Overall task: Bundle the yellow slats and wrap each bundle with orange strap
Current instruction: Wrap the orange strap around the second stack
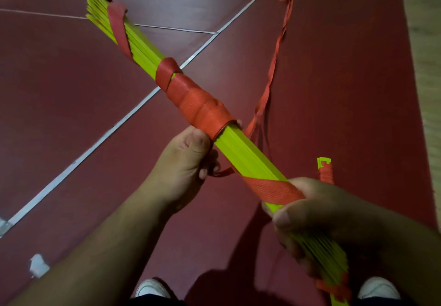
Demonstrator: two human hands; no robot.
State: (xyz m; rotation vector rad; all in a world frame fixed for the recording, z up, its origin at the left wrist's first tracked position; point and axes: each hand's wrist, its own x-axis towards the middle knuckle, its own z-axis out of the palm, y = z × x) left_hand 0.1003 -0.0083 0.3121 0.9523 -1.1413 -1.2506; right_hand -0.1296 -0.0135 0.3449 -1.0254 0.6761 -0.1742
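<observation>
HOLDING THE WRAP TIGHT: A bundle of yellow slats (241, 148) is held slantwise above a dark red floor (59, 90), its far end at upper left and its near end low at the right, between the person's white shoes (152, 287). An orange strap (202, 101) crosses the fanned far end once, then winds in tight overlapping turns round the middle. The left hand (188, 160) curls under the bundle there, thumb pressed at the wrap's lower edge, apparently pinning the last turn so it cannot slacken. The strap's loose tail (274, 66) loops away up to the right. The right hand (315, 215) grips the bundle's lower part, thumb over the slats beside a slanting turn, likely steadying them. Just behind it shows the end of a second bundle (325, 170), also wrapped.
</observation>
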